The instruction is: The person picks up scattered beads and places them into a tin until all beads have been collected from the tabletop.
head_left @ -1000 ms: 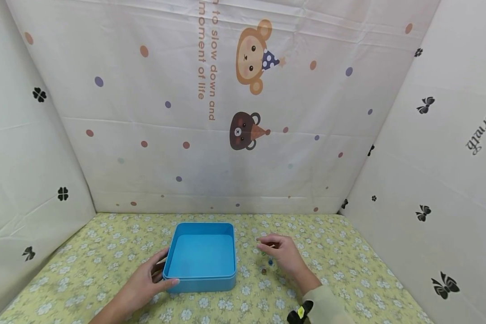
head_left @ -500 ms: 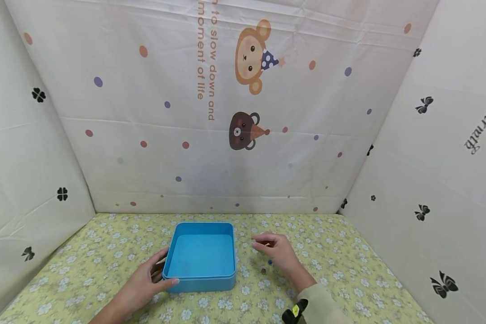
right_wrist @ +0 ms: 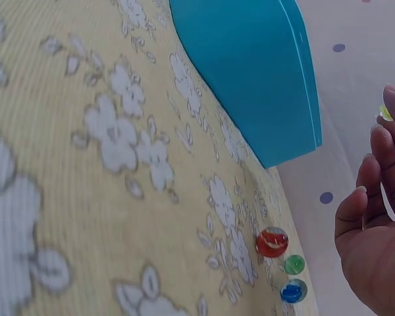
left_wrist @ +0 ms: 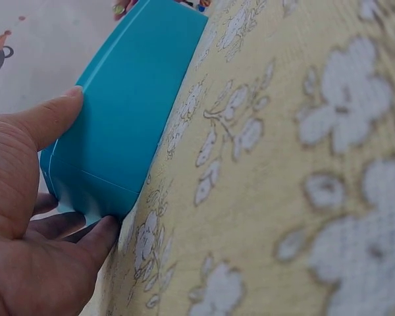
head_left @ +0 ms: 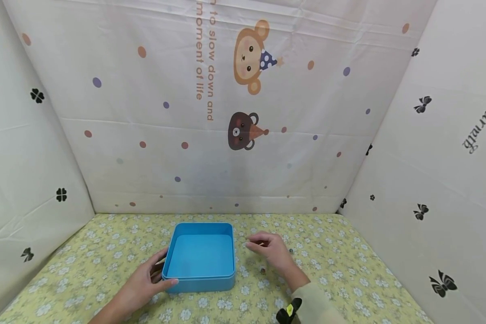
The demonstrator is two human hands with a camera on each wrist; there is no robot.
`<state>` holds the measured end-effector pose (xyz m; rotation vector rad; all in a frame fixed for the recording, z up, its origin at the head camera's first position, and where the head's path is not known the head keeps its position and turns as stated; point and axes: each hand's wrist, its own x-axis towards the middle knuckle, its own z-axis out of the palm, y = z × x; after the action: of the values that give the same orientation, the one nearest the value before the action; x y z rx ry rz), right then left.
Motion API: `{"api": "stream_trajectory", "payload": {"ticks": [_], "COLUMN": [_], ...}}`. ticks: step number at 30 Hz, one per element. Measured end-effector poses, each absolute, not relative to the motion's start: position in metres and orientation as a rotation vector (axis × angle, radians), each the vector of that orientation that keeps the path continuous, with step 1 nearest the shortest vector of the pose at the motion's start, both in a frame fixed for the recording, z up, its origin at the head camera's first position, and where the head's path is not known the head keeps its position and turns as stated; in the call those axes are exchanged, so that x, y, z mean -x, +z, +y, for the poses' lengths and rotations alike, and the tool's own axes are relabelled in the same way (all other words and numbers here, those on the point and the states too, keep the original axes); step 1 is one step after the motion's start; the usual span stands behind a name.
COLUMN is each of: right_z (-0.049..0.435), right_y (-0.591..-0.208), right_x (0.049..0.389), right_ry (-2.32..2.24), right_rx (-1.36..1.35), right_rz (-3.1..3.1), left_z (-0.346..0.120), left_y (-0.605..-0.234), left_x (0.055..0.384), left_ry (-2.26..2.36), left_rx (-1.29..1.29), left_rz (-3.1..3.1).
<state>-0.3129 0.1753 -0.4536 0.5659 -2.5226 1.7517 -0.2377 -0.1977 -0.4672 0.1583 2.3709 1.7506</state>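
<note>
A square blue plastic box (head_left: 203, 256), open at the top, sits on the table. My left hand (head_left: 143, 282) holds its near left corner; in the left wrist view the thumb lies on one wall and the fingers curl round the corner of the box (left_wrist: 128, 112). To the right of the box, above the cloth, my right hand (head_left: 270, 252) pinches a small yellow marble (right_wrist: 386, 113) between thumb and fingertips. On the cloth below that hand lie a red marble (right_wrist: 272, 243), a green marble (right_wrist: 294, 264) and a blue marble (right_wrist: 293, 291).
A yellow flowered cloth (head_left: 117, 252) covers the table. White printed sheets stand as a back wall (head_left: 210, 171) and as side walls on the left (head_left: 24, 157) and right (head_left: 409, 171).
My right hand has moved left toward the box, carrying the pinched marble. My left hand and the box have stayed where they were.
</note>
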Motion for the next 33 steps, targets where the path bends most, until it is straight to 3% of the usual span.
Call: {"api": "stream_trajectory", "payload": {"ticks": [33], "right_z": [0.145], "right_y": [-0.45], "right_x": [0.311], "right_ry": [1.836], "right_rx": [-0.635], "right_rz": [-2.505], "left_z": [-0.198], "left_y": [-0.464], "left_x": [0.237], "left_ry": [1.737], "left_rx": [-0.176], "left_rz": [2.372]}}
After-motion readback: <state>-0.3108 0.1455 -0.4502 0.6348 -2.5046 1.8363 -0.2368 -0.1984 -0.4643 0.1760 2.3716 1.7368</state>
